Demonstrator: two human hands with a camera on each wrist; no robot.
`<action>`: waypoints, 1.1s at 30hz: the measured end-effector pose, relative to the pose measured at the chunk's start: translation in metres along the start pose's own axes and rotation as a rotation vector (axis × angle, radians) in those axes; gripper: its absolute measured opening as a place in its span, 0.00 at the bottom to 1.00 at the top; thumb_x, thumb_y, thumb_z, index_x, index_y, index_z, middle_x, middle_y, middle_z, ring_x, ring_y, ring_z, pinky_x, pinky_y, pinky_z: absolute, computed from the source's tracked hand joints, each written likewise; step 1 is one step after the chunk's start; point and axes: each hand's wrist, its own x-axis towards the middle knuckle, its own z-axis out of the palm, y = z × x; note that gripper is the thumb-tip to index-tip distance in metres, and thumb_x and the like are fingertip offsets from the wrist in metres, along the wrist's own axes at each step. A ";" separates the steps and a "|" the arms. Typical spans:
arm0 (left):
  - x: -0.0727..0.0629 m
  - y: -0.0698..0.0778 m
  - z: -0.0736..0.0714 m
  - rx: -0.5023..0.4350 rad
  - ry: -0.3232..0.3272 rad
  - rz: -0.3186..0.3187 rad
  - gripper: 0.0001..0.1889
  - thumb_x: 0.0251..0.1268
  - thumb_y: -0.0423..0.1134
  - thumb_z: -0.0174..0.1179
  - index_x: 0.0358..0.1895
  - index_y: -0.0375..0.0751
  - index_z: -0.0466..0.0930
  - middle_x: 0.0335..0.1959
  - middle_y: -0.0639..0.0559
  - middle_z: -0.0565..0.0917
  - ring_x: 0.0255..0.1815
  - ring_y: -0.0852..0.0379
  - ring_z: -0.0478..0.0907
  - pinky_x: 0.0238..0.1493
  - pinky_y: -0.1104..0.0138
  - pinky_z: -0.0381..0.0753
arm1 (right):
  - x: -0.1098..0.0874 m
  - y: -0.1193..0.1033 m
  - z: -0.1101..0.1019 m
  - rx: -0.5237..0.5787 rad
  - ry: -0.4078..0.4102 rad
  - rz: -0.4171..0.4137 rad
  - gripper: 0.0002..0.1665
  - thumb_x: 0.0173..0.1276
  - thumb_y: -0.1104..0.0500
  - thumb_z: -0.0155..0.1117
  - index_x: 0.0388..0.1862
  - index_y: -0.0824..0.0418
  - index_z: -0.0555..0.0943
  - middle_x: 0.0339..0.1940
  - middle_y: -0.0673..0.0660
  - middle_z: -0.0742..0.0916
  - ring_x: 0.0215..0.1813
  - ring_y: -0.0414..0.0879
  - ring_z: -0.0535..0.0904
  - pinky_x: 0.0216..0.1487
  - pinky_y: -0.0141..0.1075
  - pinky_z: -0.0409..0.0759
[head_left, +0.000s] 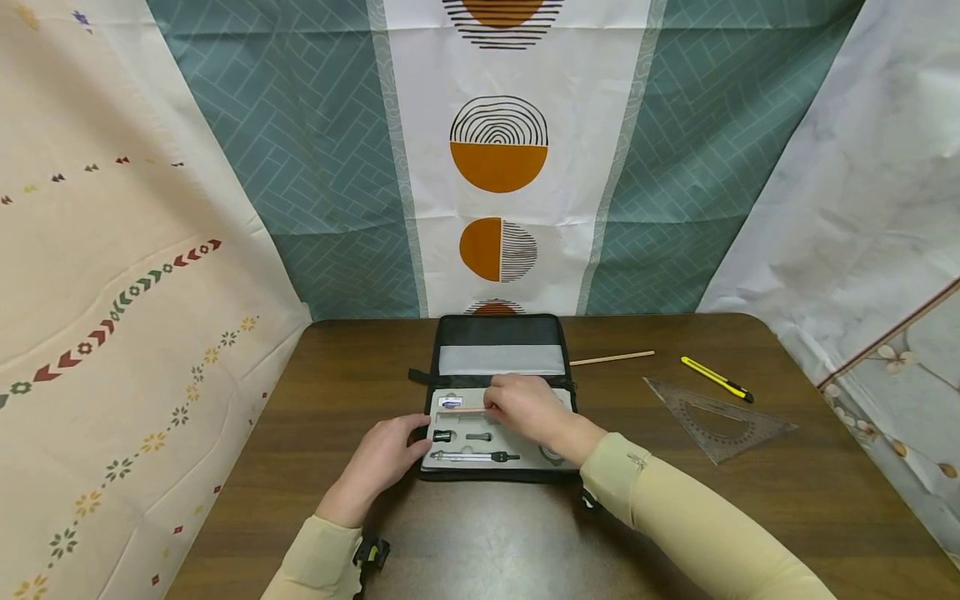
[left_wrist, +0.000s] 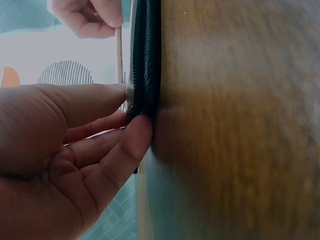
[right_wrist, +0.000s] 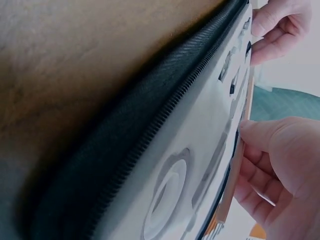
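An open black zip case (head_left: 495, 475) lies on the table, its grey insert facing up. My left hand (head_left: 381, 460) pinches the case's left edge, thumb on top and fingers beneath, as the left wrist view shows. Over the upper part of the insert, my right hand (head_left: 528, 407) holds a wooden pencil (right_wrist: 232, 182) that lies crosswise, close above the slots. An eraser (head_left: 450, 402), a black sharpener (head_left: 442, 436), a small dark holder (head_left: 478, 437) and a drawing compass (head_left: 472, 457) sit in their recesses. A round recess (right_wrist: 167, 200) at the lower right is partly covered by my right wrist.
Behind the case's right side, another thin wooden stick (head_left: 611, 357) lies on the brown table (head_left: 352, 358). Farther right are a yellow utility knife (head_left: 716, 379) and a clear set square (head_left: 693, 421). Patterned cloths hang along the back and sides.
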 end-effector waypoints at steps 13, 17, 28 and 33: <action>0.000 0.000 0.000 0.000 -0.001 -0.004 0.21 0.75 0.35 0.73 0.67 0.35 0.87 0.66 0.37 0.87 0.67 0.37 0.84 0.69 0.42 0.82 | 0.002 -0.004 0.005 -0.006 -0.033 -0.009 0.03 0.74 0.58 0.79 0.39 0.51 0.91 0.37 0.47 0.88 0.38 0.43 0.85 0.43 0.40 0.87; 0.001 -0.001 0.000 -0.002 0.002 -0.002 0.21 0.75 0.35 0.73 0.67 0.35 0.87 0.66 0.37 0.87 0.67 0.37 0.84 0.69 0.42 0.82 | 0.003 -0.004 0.005 -0.002 -0.043 0.005 0.03 0.75 0.57 0.79 0.39 0.51 0.91 0.37 0.47 0.88 0.38 0.43 0.84 0.43 0.40 0.87; 0.000 -0.001 0.002 -0.001 -0.005 -0.010 0.21 0.75 0.35 0.74 0.67 0.35 0.87 0.66 0.37 0.87 0.67 0.37 0.84 0.69 0.41 0.82 | 0.007 -0.004 0.008 0.011 -0.074 0.018 0.04 0.74 0.57 0.80 0.39 0.49 0.90 0.37 0.46 0.88 0.38 0.42 0.84 0.44 0.39 0.87; 0.000 -0.001 0.002 -0.003 -0.004 -0.008 0.21 0.75 0.35 0.74 0.67 0.35 0.87 0.66 0.37 0.87 0.67 0.37 0.84 0.69 0.41 0.82 | 0.008 -0.004 0.008 0.005 -0.074 0.019 0.05 0.73 0.57 0.81 0.40 0.49 0.90 0.37 0.46 0.88 0.38 0.42 0.84 0.45 0.39 0.87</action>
